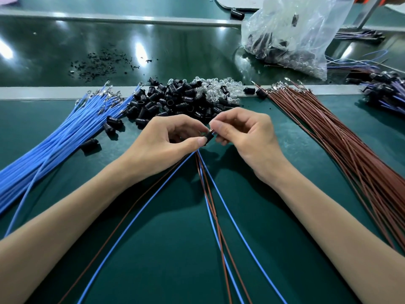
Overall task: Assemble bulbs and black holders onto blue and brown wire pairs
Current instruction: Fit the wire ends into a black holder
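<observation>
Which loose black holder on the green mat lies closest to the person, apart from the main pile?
The lone black holder lying on its side just right of the blue wire bundle. The other strays lie farther back, closer to the pile.

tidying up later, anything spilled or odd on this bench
Yes: small black crumbs lie scattered on the glossy dark belt beyond the parts pile, like debris. A few black plastic holders have strayed beside the blue wire bundle.
</observation>
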`<state>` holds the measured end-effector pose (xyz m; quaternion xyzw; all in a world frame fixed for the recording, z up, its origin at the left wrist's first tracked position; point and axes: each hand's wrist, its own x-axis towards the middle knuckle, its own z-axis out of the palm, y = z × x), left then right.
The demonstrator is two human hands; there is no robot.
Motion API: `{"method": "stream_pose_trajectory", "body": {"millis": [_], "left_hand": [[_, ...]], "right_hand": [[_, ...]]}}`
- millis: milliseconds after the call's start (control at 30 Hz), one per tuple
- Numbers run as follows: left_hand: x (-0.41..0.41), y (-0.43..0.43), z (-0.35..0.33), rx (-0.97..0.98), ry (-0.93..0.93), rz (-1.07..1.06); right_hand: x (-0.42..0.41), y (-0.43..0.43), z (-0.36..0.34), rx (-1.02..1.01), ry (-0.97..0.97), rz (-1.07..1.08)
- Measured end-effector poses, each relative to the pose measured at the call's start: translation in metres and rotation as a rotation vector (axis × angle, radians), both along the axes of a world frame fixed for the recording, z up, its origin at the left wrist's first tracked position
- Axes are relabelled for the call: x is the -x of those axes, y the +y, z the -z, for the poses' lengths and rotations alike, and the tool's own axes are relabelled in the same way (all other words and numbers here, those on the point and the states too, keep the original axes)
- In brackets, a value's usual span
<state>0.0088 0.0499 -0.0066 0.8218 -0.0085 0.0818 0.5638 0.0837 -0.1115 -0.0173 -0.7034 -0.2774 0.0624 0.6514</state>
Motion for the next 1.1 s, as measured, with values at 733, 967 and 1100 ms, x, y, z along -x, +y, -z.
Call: {"method": "stream_pose_trajectory", "body": {"millis": [733,967,1100], "left_hand": [[-0.004,-0.004,0.006,-0.142,-0.094,-0.055],[-0.004,-0.001,0.008,-0.055,-0.051,-0.071],[-0.005,0.0,0.008,-0.084,-0.032,-0.066]], "right_hand": [[-0.013,0.006,-0.009,0.267,-0.18,0.132],[-0.073,0.009,-0.021,0.592,-0.28,0.342],[-0.075,0.014,-0.009,0.6,-0.196,0.335]]}}
